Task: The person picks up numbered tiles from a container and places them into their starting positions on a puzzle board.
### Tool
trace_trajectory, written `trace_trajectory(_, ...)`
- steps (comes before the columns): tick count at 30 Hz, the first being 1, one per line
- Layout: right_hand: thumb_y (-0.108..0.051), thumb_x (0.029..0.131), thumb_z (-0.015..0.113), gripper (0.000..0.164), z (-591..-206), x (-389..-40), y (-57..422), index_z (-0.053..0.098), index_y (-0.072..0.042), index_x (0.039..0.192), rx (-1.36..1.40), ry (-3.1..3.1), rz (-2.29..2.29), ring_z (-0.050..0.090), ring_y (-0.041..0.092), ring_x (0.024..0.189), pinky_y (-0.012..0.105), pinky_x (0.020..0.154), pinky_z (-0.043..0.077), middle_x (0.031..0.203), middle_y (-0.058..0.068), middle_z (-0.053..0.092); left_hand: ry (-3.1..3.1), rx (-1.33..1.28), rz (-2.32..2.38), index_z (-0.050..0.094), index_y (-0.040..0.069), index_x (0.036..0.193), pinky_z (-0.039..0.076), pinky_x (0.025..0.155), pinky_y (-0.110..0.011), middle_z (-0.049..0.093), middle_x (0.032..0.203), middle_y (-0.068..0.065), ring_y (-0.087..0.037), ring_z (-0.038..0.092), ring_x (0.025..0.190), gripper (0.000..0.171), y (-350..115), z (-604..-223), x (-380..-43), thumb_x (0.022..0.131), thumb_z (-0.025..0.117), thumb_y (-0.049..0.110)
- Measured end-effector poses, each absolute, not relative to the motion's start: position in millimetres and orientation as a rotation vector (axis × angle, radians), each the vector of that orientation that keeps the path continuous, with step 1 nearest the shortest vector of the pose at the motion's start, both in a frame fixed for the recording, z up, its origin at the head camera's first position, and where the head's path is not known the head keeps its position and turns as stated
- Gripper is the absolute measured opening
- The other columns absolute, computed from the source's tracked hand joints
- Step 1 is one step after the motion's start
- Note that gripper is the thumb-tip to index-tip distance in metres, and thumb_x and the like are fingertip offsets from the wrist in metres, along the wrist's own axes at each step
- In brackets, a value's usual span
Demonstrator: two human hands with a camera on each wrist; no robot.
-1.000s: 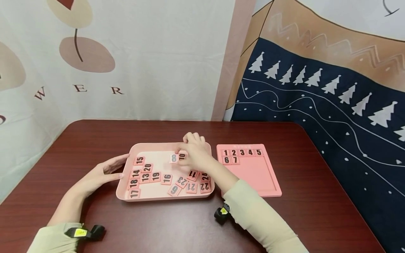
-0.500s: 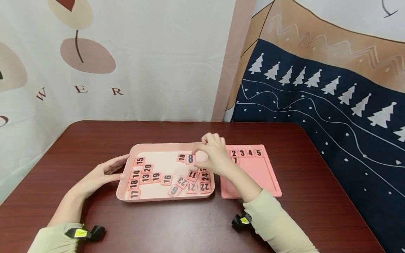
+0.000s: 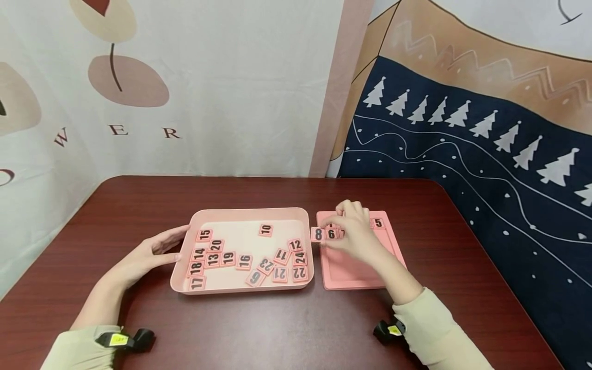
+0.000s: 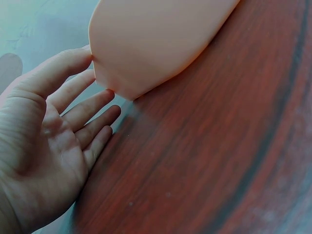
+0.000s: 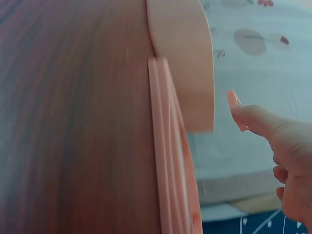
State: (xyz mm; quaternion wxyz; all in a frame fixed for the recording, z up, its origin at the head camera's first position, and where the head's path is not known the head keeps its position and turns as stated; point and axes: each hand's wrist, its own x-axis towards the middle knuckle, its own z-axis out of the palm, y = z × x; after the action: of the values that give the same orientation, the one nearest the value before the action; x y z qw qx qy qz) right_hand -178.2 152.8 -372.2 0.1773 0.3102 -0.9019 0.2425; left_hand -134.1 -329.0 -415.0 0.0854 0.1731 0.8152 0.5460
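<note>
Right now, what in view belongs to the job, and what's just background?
Seemingly part of the job:
8 tile, held by right fingers
tray, touched by left fingers
loose tiles inside it
pink board and its placed tiles

Just background:
table underneath
pale hanging
tree-patterned hanging
wrist devices

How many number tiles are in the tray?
16: tiles 13 to 20 at the left; tile 10 near the far edge; seven others at the right. None looks hidden.
</note>
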Motion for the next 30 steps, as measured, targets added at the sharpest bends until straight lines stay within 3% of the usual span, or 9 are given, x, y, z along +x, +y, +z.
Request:
trace_trajectory(14,-0.02,0.066,0.089,0.028,-381.0,-186.2,210.5,0.075,-0.02,0.091,0.768,-2.646,0.807,0.035,0.023,0.093,0.044,0.076,0.021,0.091,-0.001,0.039,2.412,0.535,1.648,0.034,0.001,0.146,0.036,0.093,-0.013,0.045,0.141,0.001,0.004,0.042,0.122,0.061,-329.4,-415.2,-134.7,0.091,0.061,0.001)
trace_trajectory(30,-0.018,0.068,0.088,0.029,-398.6,-199.3,242.7,0.076,-0.015,0.094,0.69,-2.765,0.833,0.037,0.025,0.092,0.043,0.074,0.021,0.092,0.005,0.047,2.412,0.535,1.649,0.034,0.0,0.146,0.035,0.094,-0.013,0.046,0.141,0.005,0.004,0.042,0.122,0.061,-329.5,-415.9,-134.3,0.091,0.061,0.001)
